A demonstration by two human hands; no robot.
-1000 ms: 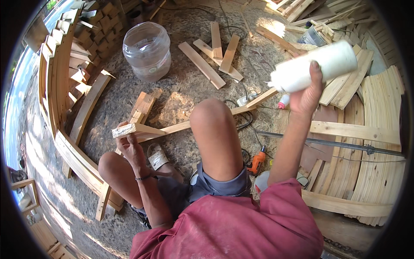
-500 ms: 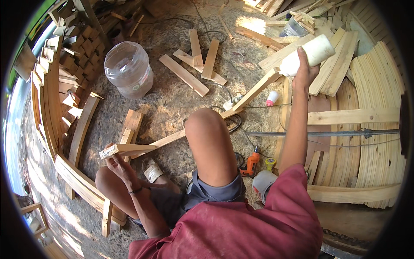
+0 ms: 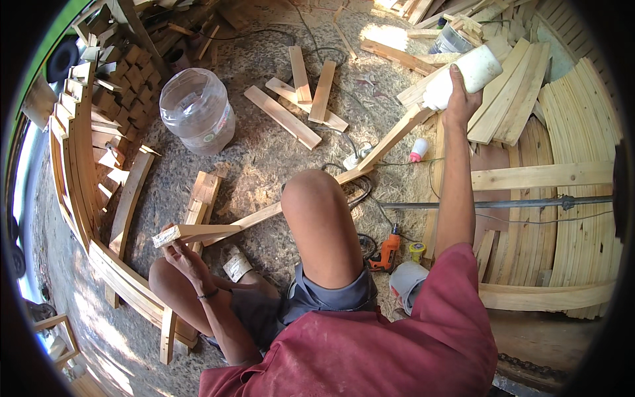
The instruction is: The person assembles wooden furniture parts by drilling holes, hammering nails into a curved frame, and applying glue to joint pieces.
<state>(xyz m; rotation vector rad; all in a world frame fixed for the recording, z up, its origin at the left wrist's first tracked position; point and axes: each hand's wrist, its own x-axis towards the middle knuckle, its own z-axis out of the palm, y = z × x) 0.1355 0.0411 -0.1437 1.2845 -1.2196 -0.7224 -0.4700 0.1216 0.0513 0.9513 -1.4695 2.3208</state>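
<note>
My right hand is wrapped round a large white plastic bottle. The bottle lies tilted, its lower left end at the far end of a long wooden strip; whether anything comes out cannot be seen. That strip runs diagonally behind my raised knee down to the left. At its near left end, a shorter wooden piece meets it at an angle. Its pale, whitish-smeared end faces left. My left hand grips this piece from below, fingers closed, partly hidden by the wood.
An orange drill lies right of my knee beside a grey cup. A small white-and-pink bottle and cables are on the floor. A clear plastic tub stands at left, and stacked planks fill the right side.
The white bottle in my right hand has shifted slightly left and down along the strip's far end. My left hand keeps its hold on the wood.
</note>
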